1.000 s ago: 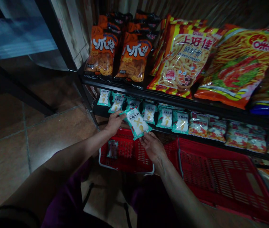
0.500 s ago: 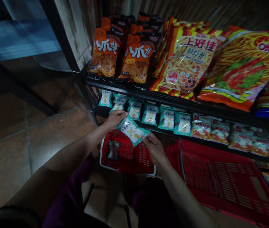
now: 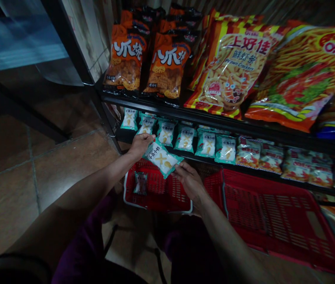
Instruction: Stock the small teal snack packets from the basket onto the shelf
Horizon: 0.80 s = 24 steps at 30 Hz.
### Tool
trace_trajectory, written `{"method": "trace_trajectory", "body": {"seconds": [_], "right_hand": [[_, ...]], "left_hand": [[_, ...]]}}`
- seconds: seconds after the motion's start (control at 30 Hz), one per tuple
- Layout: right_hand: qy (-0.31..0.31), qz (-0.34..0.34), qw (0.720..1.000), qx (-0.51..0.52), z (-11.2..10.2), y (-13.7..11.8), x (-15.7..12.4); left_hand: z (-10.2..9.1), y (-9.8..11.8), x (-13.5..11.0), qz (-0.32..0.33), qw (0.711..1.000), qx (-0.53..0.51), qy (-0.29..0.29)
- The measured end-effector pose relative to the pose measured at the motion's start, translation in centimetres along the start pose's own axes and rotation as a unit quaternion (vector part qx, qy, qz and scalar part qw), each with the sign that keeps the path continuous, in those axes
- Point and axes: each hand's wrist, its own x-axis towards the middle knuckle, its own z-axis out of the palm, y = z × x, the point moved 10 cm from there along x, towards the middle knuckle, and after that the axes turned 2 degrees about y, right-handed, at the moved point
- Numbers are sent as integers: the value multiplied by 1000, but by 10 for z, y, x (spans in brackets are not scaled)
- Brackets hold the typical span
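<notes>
Left hand (image 3: 139, 145): grasps teal packet (image 3: 161, 158) at its upper corner, mid-frame.
Right hand (image 3: 189, 180): grasps the lower edge, so the label faces up over red basket (image 3: 167, 194).

above: upper shelf edge (image 3: 214, 120) hung low over the row of teal packets (image 3: 205, 144), leaving a narrow slot | front: held packet (image 3: 161, 159), left hand (image 3: 139, 145) and right hand (image 3: 189, 181) filled the gap over the small red basket (image 3: 167, 193) | right: large red basket (image 3: 274, 213) lay open from above | left: floor (image 3: 66, 157) was free beside the shelf post (image 3: 69, 43)
</notes>
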Motion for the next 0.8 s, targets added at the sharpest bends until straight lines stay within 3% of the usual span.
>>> {"method": "trace_trajectory", "body": {"seconds": [0.23, 0.43, 0.63, 0.8], "right_hand": [[31, -57, 998, 20, -6, -15, -1], [18, -65, 997, 26, -5, -20, -4], [9, -49, 996, 70, -1, -18, -8], [20, -111, 989, 100, -3, -26, -6]], "left_hand": [[1, -1, 2, 5, 1000, 8, -7], [-2, 4, 3, 39, 999, -4, 11], [3, 4, 5, 37, 999, 21, -11], [1, -6, 8, 47, 996, 74, -14]]}}
